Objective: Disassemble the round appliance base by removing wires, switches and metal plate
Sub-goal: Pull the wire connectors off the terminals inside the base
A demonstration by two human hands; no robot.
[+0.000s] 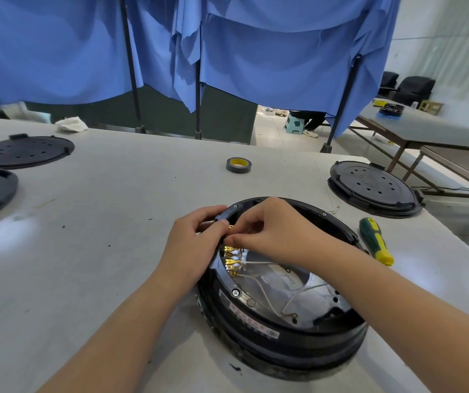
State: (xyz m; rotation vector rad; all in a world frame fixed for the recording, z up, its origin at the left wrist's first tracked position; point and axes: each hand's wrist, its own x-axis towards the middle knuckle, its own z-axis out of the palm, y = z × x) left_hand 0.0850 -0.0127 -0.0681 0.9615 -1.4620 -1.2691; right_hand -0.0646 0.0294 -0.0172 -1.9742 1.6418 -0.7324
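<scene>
On the desk [114,194] right before me sits the round appliance base [284,336], open side up; it looks heavy and stiff enough to stay put unaided. My left hand [196,242] grips its far rim beside the switch, while my right hand [273,231] pinches a brass terminal [231,227]. Thin white wires [258,285] seem springy and fragile, so I judge the connector the safer hold.
</scene>
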